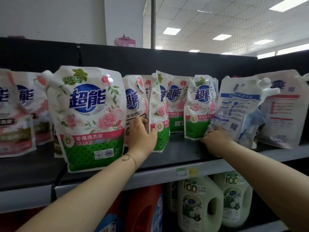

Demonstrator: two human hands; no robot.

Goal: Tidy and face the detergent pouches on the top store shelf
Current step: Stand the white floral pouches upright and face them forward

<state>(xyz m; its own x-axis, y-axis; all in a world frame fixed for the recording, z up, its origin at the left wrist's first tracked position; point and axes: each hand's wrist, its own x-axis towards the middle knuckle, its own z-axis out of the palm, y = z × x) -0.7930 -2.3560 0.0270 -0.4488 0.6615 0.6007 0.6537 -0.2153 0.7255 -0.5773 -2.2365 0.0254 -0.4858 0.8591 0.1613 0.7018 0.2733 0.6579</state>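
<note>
Ok, top shelf [168, 156], dark, carried a ragged row of detergent pouches. Landmark: big rose pouch [90, 118], upright, face out, at the shelf's front edge. Far right of the big rose pouch stood the red-print pouch [282, 113], back side out. Between that one and the big rose pouch leaned the blue-print pouch [234, 106], also back out, tilted. Below and right of the big rose pouch, on the lower shelf, stood pale green jugs [199, 205]. Right of the big rose pouch, set deeper, stood a small rose pouch [199, 113], face out. Nearer the big rose pouch stood an edge-on pouch [158, 114], and just beside the big rose pouch a pink pouch [133, 97]. Right hand [215, 139]: grip pinched the blue-print pouch's lower corner, fingers curled. Left hand [142, 136]: fingers on the pink pouch, thumb against the edge-on pouch; whether the grip had closed on either, cannot tell. Bracelet [132, 159] on the left wrist.
</note>
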